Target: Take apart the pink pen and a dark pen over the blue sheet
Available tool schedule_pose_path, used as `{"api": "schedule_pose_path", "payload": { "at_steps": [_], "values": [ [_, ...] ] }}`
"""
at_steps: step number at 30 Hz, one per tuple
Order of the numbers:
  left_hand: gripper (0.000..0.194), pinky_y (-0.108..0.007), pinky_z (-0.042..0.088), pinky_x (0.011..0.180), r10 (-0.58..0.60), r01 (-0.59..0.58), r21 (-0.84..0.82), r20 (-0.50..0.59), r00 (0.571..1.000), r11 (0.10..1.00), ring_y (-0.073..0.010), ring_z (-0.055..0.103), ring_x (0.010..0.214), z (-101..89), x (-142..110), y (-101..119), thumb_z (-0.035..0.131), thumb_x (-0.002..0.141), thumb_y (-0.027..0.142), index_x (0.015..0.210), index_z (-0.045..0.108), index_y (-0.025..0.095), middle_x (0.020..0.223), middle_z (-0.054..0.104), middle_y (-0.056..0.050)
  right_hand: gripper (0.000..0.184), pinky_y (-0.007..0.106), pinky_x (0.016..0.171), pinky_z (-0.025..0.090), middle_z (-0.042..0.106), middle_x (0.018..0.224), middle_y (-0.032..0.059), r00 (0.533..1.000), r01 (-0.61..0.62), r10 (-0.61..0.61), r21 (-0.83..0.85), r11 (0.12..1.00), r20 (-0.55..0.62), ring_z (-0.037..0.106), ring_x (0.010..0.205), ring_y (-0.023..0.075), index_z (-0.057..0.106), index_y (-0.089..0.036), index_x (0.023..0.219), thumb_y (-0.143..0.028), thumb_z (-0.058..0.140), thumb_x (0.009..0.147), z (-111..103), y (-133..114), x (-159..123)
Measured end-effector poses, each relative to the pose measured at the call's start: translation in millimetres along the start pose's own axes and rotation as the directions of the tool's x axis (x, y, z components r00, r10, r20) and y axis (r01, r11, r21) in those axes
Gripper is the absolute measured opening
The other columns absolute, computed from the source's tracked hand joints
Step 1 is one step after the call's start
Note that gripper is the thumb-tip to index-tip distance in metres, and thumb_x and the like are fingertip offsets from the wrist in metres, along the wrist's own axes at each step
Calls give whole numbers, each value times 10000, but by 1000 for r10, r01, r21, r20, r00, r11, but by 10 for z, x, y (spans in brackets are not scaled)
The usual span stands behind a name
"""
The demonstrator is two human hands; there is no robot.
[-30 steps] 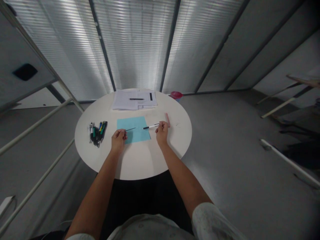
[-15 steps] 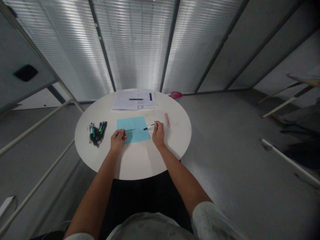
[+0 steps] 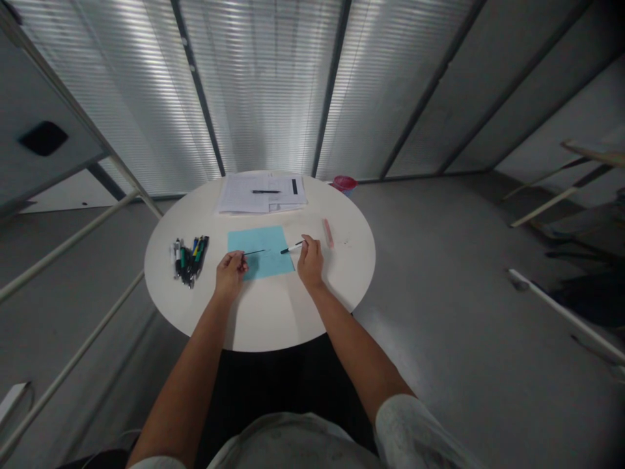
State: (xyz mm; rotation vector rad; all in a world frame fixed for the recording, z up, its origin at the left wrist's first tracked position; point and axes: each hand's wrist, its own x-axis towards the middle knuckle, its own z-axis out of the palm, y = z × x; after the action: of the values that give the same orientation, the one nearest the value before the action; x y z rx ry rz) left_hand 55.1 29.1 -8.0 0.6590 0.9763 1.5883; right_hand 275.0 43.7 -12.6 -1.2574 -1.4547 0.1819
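My left hand (image 3: 229, 275) is closed in a pinch on a thin dark rod (image 3: 254, 252), which looks like a pen refill and points to the right. My right hand (image 3: 310, 262) pinches a white pen barrel (image 3: 293, 247) with a black end, aimed left towards the rod. A gap separates the two pieces. Both are above a light blue sheet (image 3: 268, 266) on the white round table (image 3: 273, 319). To the left of my left hand lies a cluster of pens (image 3: 188, 260), some with green or blue parts. Just beyond my right hand is a pink strip-like object (image 3: 327, 233).
Printed papers (image 3: 239, 195) lie at the table's far side, with a black pen (image 3: 266, 191) on top. A pink-rimmed bin (image 3: 344, 184) stands on the floor behind the table. Metal rails (image 3: 73, 244) run along the left, and a wooden-legged piece of furniture (image 3: 551, 198) is at right.
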Motion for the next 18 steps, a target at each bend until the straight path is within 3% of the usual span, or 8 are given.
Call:
{"api": "schedule_pose_path", "payload": {
  "at_steps": [7, 10, 12, 14, 18],
  "values": [
    [227, -194, 407, 511, -9, 9, -15, -2, 1000, 1000, -71, 533, 562, -21, 15, -2, 797, 673, 282, 782, 661, 135, 686, 597, -13, 316, 391, 949, 450, 582, 1088, 137, 987, -76, 87, 86, 993, -133, 560, 1048, 221, 523, -188, 1149, -396, 340, 997, 30, 50, 35],
    [237, -193, 407, 507, -7, 7, -15, 8, 1000, 1000, -74, 537, 559, -39, 28, -16, 791, 681, 293, 794, 660, 131, 688, 602, -11, 274, 324, 793, 499, 574, 996, 77, 953, -186, 219, 167, 968, -207, 585, 876, 167, 472, -204, 1098, -416, 331, 996, 34, 135, 61],
    [232, -193, 409, 504, -7, 7, -14, 9, 1000, 1000, -73, 536, 555, -46, 32, -22, 784, 688, 292, 798, 657, 132, 693, 608, -12, 237, 272, 665, 488, 549, 896, 19, 926, -266, 315, 235, 935, -206, 564, 705, 126, 439, -217, 1050, -414, 318, 996, 37, 193, 76],
    [223, -192, 408, 502, -7, 7, -14, 9, 1000, 1000, -72, 534, 552, -43, 29, -19, 782, 687, 282, 790, 653, 132, 689, 606, -9, 195, 255, 635, 473, 540, 875, -3, 918, -306, 355, 249, 919, -180, 549, 644, 108, 425, -223, 1013, -394, 335, 988, 40, 228, 87],
    [227, -192, 409, 502, -9, 9, -19, 8, 1000, 1000, -70, 530, 546, -21, 11, 3, 784, 680, 275, 787, 650, 127, 679, 601, -6, 137, 275, 708, 471, 572, 893, 18, 956, -262, 276, 128, 957, -104, 567, 731, 135, 458, -216, 981, -330, 385, 963, 47, 209, 93]
  ]
}}
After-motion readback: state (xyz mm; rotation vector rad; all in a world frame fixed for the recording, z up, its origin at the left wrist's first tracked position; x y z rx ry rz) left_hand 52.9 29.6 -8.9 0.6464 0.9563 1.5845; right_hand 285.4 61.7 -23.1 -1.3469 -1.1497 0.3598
